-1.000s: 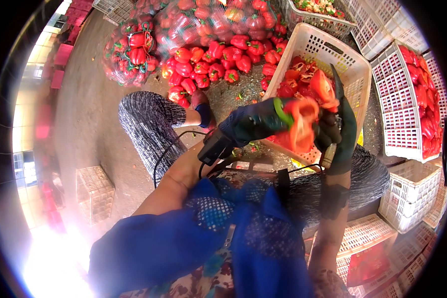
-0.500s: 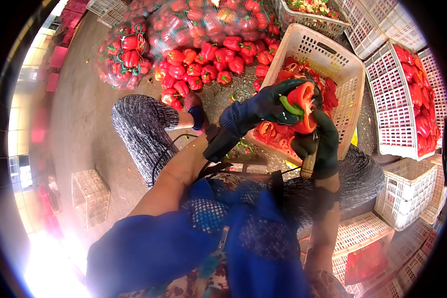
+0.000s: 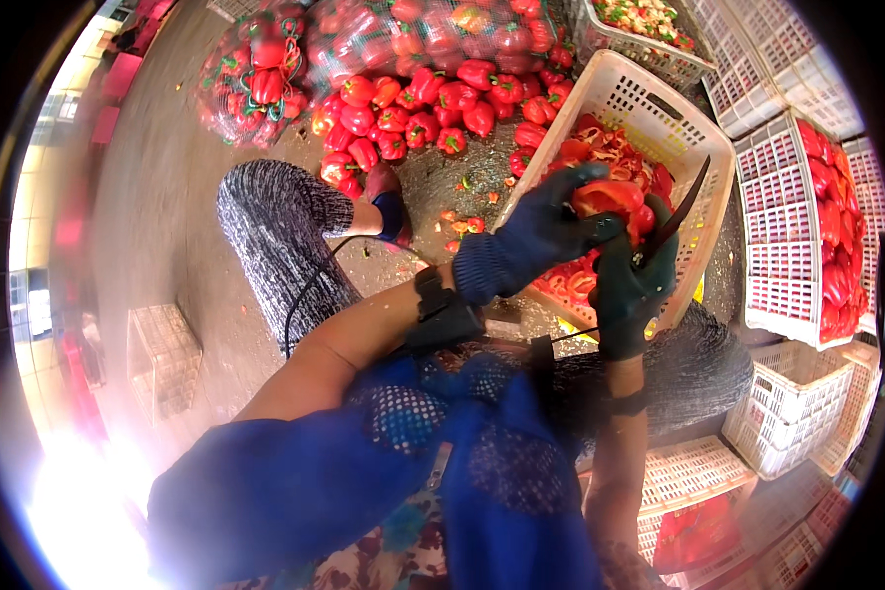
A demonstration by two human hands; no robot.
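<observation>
My left hand [image 3: 553,218], in a dark blue-green glove, is closed around a cut red bell pepper [image 3: 608,199] above an off-white plastic crate [image 3: 706,236]. My right hand [image 3: 635,293], gloved too, is close beside it and grips a knife [image 3: 692,201]. The dark, curved blade points up and to the right; its handle is hidden in the glove. Whether my right fingers also touch the pepper, I cannot tell. Below both hands, red pepper pieces [image 3: 572,285] lie in the crate.
Whole red peppers [image 3: 423,118] are heaped on the floor beyond my left foot, against full mesh sacks [image 3: 364,44]. A crate of pale and red scraps [image 3: 644,18] stands at the back. On the right are a crate of red peppers [image 3: 782,231] and stacked white crates [image 3: 792,403].
The green stem seen on the pepper is no longer visible. My right hand has turned, so the knife blade now shows, pointing up and right. The view has shifted slightly.
</observation>
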